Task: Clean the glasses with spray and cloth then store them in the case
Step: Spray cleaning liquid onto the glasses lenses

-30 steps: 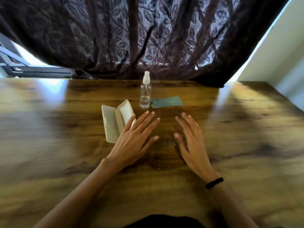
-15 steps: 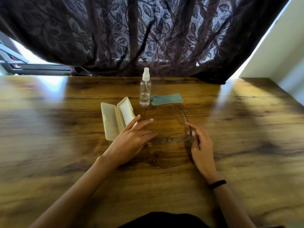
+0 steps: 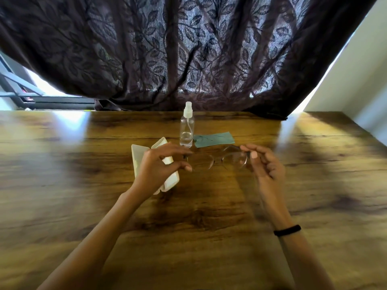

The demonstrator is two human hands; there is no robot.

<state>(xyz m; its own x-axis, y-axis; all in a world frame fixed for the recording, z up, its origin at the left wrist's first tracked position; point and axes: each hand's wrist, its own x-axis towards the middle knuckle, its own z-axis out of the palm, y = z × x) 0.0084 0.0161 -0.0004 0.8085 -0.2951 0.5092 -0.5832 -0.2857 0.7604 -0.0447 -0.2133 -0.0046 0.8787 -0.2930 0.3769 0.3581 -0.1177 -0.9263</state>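
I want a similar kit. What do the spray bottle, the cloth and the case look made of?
Spray bottle: clear plastic by the look, glossy and see-through, with a white pump cap. Cloth: thin, matte teal fabric lying flat, probably microfibre. Case: cream, smooth and stiff, holding its open shape; hard plastic or a covered shell, unclear.

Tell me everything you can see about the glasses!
The glasses have a thin wire frame and two clear, roundish lenses. They are held level above the wooden table, facing the person. The left hand pinches one end and the right hand pinches the other. Nothing else touches them.
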